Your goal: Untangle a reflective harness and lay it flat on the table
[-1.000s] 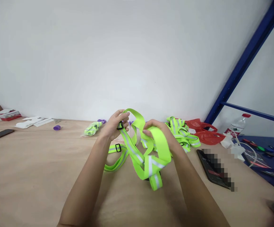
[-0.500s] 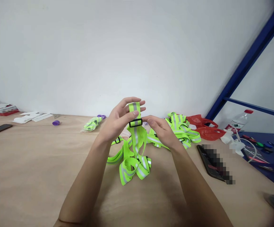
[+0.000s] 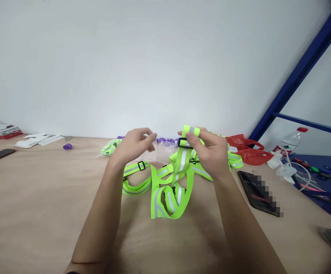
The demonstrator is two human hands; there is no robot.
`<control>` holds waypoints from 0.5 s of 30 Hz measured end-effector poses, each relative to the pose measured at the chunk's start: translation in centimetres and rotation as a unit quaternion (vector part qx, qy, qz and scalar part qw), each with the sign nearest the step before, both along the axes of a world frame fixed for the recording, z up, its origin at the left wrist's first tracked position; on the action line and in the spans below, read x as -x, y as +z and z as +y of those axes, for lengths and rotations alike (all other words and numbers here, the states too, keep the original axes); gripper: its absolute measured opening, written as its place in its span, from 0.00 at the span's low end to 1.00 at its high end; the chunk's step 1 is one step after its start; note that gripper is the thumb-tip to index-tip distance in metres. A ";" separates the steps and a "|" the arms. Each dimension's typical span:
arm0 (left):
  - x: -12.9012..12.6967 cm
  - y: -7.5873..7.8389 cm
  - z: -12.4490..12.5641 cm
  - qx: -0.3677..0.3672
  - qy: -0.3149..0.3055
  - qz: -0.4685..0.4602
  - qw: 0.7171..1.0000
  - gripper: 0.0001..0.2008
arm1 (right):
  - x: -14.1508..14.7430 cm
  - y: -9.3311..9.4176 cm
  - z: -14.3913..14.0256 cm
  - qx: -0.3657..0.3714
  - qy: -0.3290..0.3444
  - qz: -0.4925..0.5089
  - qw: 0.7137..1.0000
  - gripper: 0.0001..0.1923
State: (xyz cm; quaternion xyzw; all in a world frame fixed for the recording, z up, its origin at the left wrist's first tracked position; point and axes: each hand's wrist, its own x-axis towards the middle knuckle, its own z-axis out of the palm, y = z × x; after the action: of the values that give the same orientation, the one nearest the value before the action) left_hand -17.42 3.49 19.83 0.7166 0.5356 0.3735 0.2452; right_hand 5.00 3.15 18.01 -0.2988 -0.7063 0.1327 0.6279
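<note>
My right hand (image 3: 211, 148) pinches a neon-yellow reflective strap (image 3: 183, 161) with a silver stripe, thumb on top beside its black slider buckle (image 3: 185, 143). The strap hangs from the fingers and runs down into loops lying on the table. To the left, my left hand (image 3: 137, 144) is raised with fingers loosely bent and apart, and nothing shows in it. A second black buckle (image 3: 141, 165) sits on a strap loop below that hand. Behind my right hand lies a pile of similar straps (image 3: 235, 160), partly hidden.
Behind my hands are a bagged strap bundle (image 3: 110, 147), clear plastic bags (image 3: 165, 152) and several purple pieces. A phone (image 3: 258, 194), red plastic bag (image 3: 251, 154) and bottle (image 3: 291, 142) are on the right. White papers (image 3: 38, 140) and a purple cap (image 3: 67, 146) lie left on the table (image 3: 54, 201).
The buckled strap end has passed from my left hand to my right hand and moved right. My left hand has let go and drawn slightly left. The loops below have spread.
</note>
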 end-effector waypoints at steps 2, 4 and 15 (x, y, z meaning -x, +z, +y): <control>0.9 -1.2 1.5 0.138 0.015 0.131 0.982 0.15 | -0.4 0.3 -0.1 0.028 0.013 0.021 0.999 0.14; 1.2 -3.0 3.0 0.259 0.008 0.187 0.948 0.12 | -0.7 0.4 -0.2 0.038 0.019 0.031 0.999 0.15; 1.5 -8.0 7.2 0.253 -0.052 0.233 0.938 0.07 | -1.3 0.5 0.1 0.031 -0.001 0.040 0.999 0.19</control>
State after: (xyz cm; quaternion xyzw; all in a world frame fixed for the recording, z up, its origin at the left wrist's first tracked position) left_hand -18.93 10.64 11.78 0.7244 0.6167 0.0351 0.3062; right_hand 6.35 3.27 18.54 -0.3132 -0.6756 0.1661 0.6464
